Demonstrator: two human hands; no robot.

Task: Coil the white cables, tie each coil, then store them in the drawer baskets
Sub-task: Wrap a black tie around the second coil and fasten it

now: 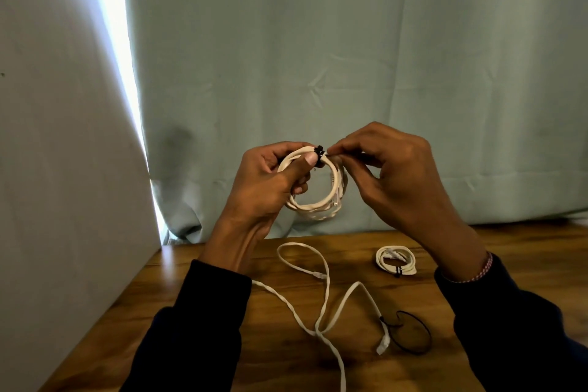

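I hold a coiled white cable [321, 204] up in front of the curtain. My left hand [267, 181] grips the coil's upper left side, thumb pressed on top. A black tie [319, 151] wraps the coil's top, and my right hand [391, 175] pinches it with thumb and forefinger. On the wooden table [197, 270] a second coil [396, 259], bound with a black tie, lies at the right. A loose white cable [321, 309] snakes across the middle of the table toward me. A black tie loop [410, 332] lies by that cable's plug end.
A pale green curtain [350, 57] hangs behind the table. A white wall panel [57, 137] bounds the left side, with a bright gap of light beside it. No drawer or baskets are in view.
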